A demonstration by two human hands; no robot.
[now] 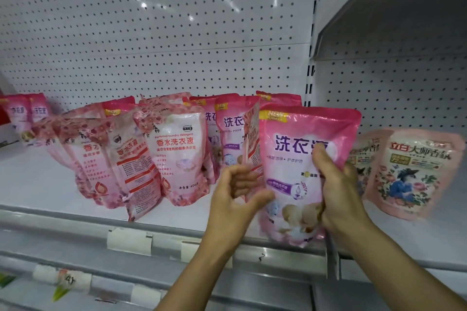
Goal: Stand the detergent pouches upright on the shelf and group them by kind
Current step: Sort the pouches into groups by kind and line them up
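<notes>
My right hand grips a bright pink pouch with purple lettering, held upright at the front edge of the white shelf. My left hand pinches the lower edge of a thin, edge-on floral pouch just left of it. Behind stand more purple-lettered pouches. To the left, several floral pink pouches with red lettering lean against one another, one tilted with its back label showing. Two pale peach pouches with a blue figure stand on the right shelf section.
Two more pink pouches stand at the far left. A pegboard back wall rises behind. A grey shelf underside overhangs upper right. A metal price rail with label holders runs along the front edge; lower shelves sit below.
</notes>
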